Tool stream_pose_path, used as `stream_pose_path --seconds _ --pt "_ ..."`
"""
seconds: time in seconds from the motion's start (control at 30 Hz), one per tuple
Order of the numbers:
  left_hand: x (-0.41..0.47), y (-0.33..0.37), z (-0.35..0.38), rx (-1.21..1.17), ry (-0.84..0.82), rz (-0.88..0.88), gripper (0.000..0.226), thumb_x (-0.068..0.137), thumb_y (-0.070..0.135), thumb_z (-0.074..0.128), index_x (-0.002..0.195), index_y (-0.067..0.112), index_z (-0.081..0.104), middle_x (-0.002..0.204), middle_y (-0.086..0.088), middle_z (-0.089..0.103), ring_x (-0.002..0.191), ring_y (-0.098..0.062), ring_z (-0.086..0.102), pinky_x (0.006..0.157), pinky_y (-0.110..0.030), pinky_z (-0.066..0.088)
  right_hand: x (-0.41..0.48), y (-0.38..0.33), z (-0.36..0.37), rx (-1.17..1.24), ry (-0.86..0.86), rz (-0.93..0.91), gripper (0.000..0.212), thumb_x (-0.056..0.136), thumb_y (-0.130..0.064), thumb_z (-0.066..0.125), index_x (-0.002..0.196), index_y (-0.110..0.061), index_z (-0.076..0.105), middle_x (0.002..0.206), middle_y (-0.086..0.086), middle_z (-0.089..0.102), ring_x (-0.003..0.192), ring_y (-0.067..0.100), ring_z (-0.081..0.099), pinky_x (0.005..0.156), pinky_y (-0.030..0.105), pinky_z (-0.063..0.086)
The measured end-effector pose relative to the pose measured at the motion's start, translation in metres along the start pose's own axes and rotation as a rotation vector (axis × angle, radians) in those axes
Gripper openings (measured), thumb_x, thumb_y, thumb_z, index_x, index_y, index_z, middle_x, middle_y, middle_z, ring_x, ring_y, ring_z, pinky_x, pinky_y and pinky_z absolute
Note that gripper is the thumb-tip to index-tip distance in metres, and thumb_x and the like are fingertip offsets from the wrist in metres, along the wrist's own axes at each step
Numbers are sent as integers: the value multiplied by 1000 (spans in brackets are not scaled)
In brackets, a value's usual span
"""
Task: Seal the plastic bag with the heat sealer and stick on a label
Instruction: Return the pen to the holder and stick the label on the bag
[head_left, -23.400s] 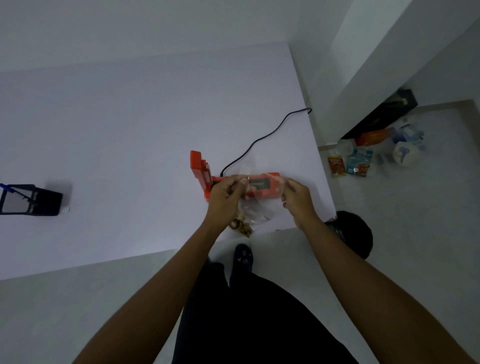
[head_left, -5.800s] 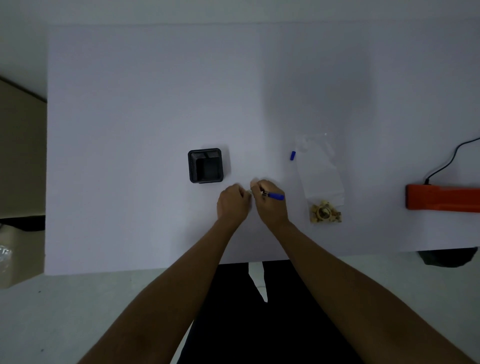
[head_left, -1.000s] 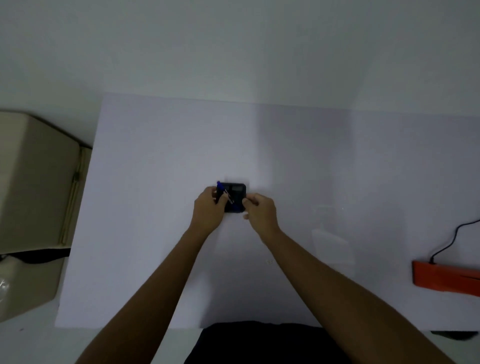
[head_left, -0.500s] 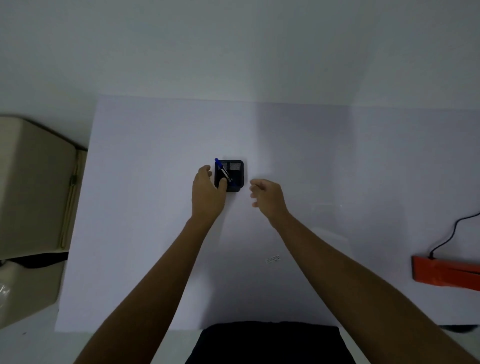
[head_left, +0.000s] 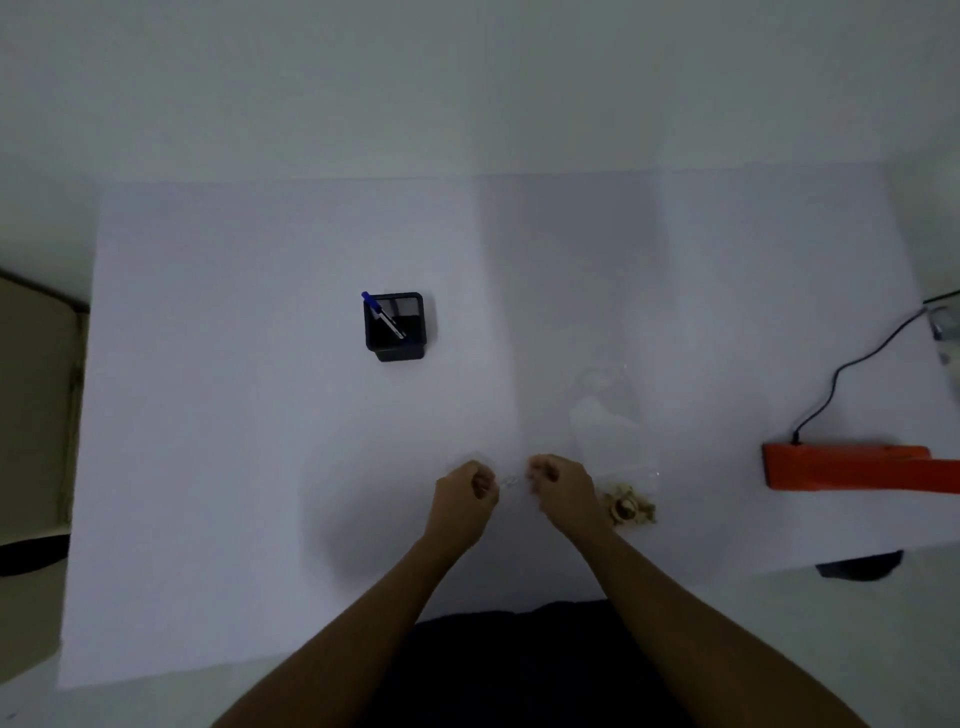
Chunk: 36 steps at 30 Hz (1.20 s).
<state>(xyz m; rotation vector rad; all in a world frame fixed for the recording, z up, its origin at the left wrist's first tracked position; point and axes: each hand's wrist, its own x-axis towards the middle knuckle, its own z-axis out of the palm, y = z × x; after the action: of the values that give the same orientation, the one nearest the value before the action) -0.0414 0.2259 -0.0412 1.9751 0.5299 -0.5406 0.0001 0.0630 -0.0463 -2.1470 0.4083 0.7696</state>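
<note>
Grip of both hands is a pinch: the left hand (head_left: 465, 491) and the right hand (head_left: 558, 486) are curled in toward each other, and each seems to nip one end of a small pale label (head_left: 511, 480), which is faint and hard to make out. The plastic bag (head_left: 610, 431) lies flat on the bench (head_left: 260, 467), just right of the right hand, with its brownish contents (head_left: 628, 509) bunched at the near end. The heat sealer (head_left: 852, 467) sits well right of the bag. A black pen holder (head_left: 397, 327) stands far to the bag's left and beyond it. The step looks like peeling the label from its backing: part the ends slowly, keep the sticky face off the skin, then lay it on a flat stretch of the bag away from the contents and smooth it from one edge
</note>
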Motion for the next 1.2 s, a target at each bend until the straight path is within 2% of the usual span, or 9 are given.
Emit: stream_pose_path --seconds 0.23,0.43,0.53,0.73,0.87,0.97,1.07,1.13,1.2 --pt "-6 1 25 36 24 -30 9 82 8 67 91 8 68 87 -5 71 80 -18 64 75 -27 52 -7 11 9 107 -47 29 28 95 2 49 115 -5 67 101 10 73 85 21 67 71 32 55" --pt "-10 0 29 15 48 -29 13 77 5 68 90 8 67 84 -6 70 81 -22 65 76 -34 55 -13 4 3 281 -78 140 26 96 3 49 113 -7 65 95 8 72 69 14 61 52 23 50" --pt "-10 -1 29 31 48 -8 17 76 6 70 93 9 67 86 -5 70 81 -20 65 78 -34 56 -15 4 2 307 -126 176 22 96 -2 53 112 -7 68 89 6 72 68 13 60 52 21 49" --pt "-5 -4 30 40 53 17 17 77 12 74 93 10 67 85 -3 71 78 -16 65 75 -32 57 -16 0 4 270 -199 154 16 92 -4 61 98 -8 75 83 17 67 67 20 53 49 26 42" --pt "-4 -7 29 4 21 24 19 79 16 76 96 11 71 89 -1 73 80 -10 66 75 -20 53 -18 -3 2 224 -219 115 18 94 -5 59 100 -8 76 84 16 68 66 18 54 50 23 42" --pt "-3 -10 25 -50 -11 -4 25 79 19 78 102 13 74 94 1 75 86 -9 68 79 -18 54 -19 -5 -1 169 -232 67 25 97 -2 52 104 -9 75 86 11 70 67 14 57 53 18 45" --pt "-3 -11 17 -133 -5 -28 23 82 19 77 104 15 75 96 3 75 88 -6 69 76 -8 51 -19 -8 -2 135 -237 40 32 96 2 48 107 -11 75 91 10 72 73 15 60 56 17 48" --pt "-4 -9 10 -198 18 -32 20 83 21 76 103 16 76 95 3 76 85 -1 69 76 -10 53 -17 -11 -2 123 -233 16 31 96 0 50 111 -11 74 96 15 73 76 16 63 58 18 49" --pt "-4 -5 1 -273 36 -44 18 84 23 76 101 18 76 93 3 76 81 -1 70 77 -19 57 -16 -17 -1 124 -222 -24 28 97 -2 52 111 -12 74 97 17 73 77 16 63 59 17 48"
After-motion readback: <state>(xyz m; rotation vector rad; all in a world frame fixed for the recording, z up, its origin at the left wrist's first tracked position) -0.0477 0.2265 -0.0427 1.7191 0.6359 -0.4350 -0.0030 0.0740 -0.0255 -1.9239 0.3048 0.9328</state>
